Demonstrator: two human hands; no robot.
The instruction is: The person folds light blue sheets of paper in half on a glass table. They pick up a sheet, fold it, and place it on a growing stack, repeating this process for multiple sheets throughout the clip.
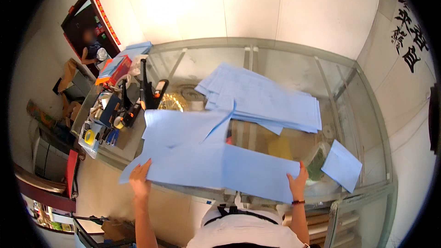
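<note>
Blue sheet (183,167) is stretching between left hand (140,177), gripping its near edge, and right hand (297,181), pinching its right end. Blue stack (264,96) is lying beyond both hands; smaller blue piece (342,165) is resting right of the right hand.

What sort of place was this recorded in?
Probably a workshop: a glass-topped table bears a pile of blue sheets, with black tools and a yellow tape roll at its left end.
</note>
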